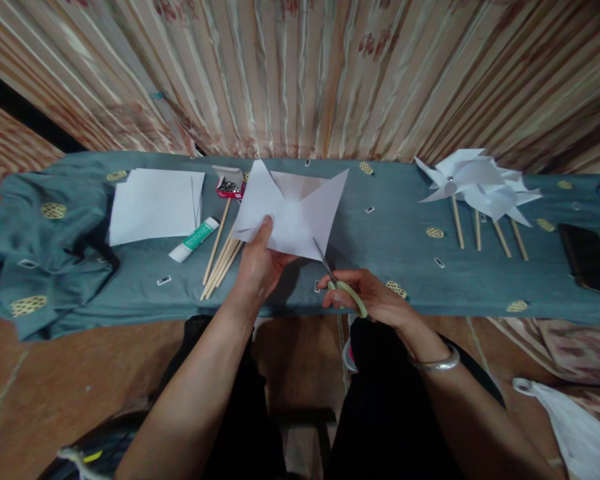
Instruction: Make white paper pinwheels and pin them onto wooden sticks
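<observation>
My left hand [265,263] grips a white sheet of paper [300,223] by its near left part, thumb on top and fingers beneath. Slits run inward from the sheet's corners, and its far corners stand up. In my right hand [365,293] is a pair of scissors [347,293] with pale green handles. Their blades meet the sheet's near right corner, one blade lying over the paper. Left of the sheet, several wooden sticks [223,263] lie by a small red box [230,183] of metal pins.
A stack of white paper [155,203] and a green and white glue tube [195,239] lie to the left. Several paper pinwheels [480,180] on sticks and a black phone [590,259] rest at right on the teal cloth [390,220]. A pleated curtain [300,80] hangs behind.
</observation>
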A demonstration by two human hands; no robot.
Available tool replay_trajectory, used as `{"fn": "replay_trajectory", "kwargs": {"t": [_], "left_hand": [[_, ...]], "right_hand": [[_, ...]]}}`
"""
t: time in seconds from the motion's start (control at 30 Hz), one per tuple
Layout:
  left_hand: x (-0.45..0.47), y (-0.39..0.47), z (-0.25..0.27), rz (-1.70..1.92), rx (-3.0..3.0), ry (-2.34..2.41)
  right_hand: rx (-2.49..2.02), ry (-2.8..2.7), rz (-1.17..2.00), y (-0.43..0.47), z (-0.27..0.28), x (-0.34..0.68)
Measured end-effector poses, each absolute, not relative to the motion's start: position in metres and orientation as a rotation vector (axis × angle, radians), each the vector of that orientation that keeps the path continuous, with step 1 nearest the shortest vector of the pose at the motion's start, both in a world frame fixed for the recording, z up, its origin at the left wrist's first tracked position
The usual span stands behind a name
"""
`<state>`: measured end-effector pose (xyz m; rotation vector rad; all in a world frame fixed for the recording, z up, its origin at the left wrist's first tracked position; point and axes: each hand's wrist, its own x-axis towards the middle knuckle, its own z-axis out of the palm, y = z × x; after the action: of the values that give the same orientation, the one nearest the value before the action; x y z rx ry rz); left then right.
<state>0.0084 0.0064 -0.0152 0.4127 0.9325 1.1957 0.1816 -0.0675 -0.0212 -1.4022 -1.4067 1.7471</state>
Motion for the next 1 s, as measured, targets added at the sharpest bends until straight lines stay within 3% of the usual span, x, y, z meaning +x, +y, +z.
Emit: {"fn": "replay_trajectory", "kwargs": {"t": [1.0], "left_hand": [[0.0019, 0.0036, -0.014, 1.145, 0.411, 0.859]], "right_hand": [[-1.309, -1.42, 1.775, -0.0658, -0.0199, 0.1867]]}}
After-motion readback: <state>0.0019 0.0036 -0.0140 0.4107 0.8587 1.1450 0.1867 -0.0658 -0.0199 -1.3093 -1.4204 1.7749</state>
